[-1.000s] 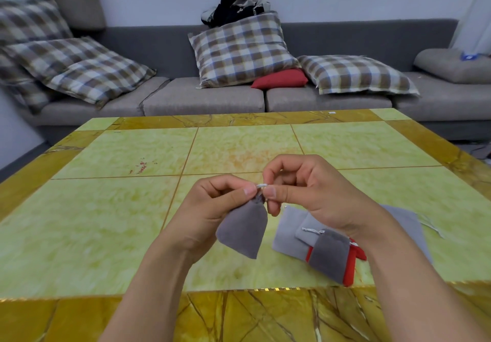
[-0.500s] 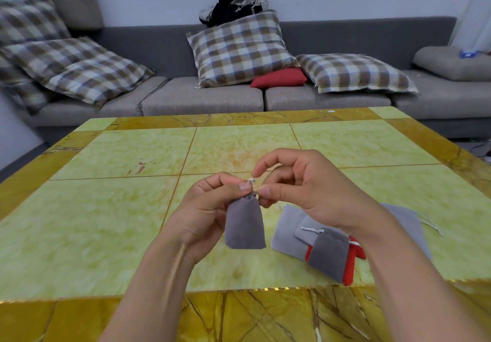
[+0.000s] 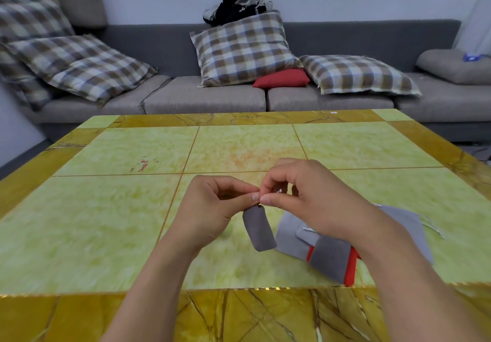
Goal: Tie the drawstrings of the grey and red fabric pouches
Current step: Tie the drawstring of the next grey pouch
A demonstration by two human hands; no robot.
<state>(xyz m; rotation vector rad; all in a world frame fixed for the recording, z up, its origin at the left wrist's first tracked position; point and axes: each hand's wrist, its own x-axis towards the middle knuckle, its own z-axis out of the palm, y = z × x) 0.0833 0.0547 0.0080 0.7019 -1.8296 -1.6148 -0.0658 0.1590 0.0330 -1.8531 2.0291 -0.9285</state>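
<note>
Your left hand (image 3: 212, 208) and right hand (image 3: 305, 200) meet thumb to thumb above the table (image 3: 106, 222), both pinching the gathered neck of a small grey pouch (image 3: 259, 231). The pouch is soft, matte, suede-like fabric, a narrow rounded rectangle hanging tilted below your fingertips, clear of the tabletop. A short bit of white drawstring (image 3: 279, 190) shows under your curled right fingers; whether it is knotted cannot be told.

Just right of the hanging pouch, a pile of flat pouches (image 3: 292, 232) lies on the table, partly under your right wrist. It is overlapping grey rectangles of the same napped cloth, with a red pouch (image 3: 350, 270) showing as thin edges beneath a grey one. A loose pale cord (image 3: 433, 228) trails off the pile's right side.

The table is glossy, marble-patterned: pale green square panels, thin brown joint lines, a veined amber border. Behind it stands a grey woven-fabric sofa (image 3: 207, 97) with plump checked cushions (image 3: 244, 49) and one small red cushion (image 3: 281, 78).
</note>
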